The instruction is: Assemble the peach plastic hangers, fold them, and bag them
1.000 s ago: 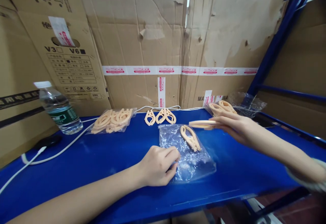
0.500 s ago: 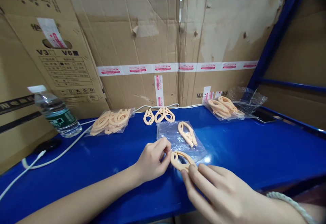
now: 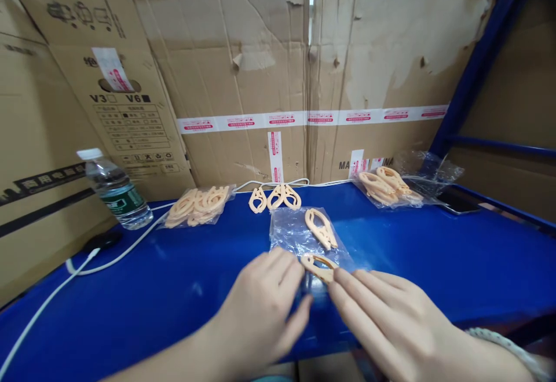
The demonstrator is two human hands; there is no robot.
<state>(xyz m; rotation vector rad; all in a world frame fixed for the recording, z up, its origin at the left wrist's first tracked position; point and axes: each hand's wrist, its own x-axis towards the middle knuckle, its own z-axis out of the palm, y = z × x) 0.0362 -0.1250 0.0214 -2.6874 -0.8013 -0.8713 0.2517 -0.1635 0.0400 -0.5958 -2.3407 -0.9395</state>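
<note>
My right hand holds the right end of a peach-coloured folding hanger piece just above the blue table. At the piece's left end is my left hand, its fingertips near or against it; the hand is blurred, thumb apart from the curled fingers. Behind them a clear plastic bag lies flat, with another peach piece on top. Farther back stand several peach pieces, among them one at the left and a pair touching each other.
Bagged peach pieces lie at the left and right. A water bottle, a black device with a white cable and a phone rest on the blue table. Cardboard walls the back.
My left hand has come nearer and turned, its thumb swinging away from the fingers. The held piece has tilted in my right hand. The whole view has shifted a little.
</note>
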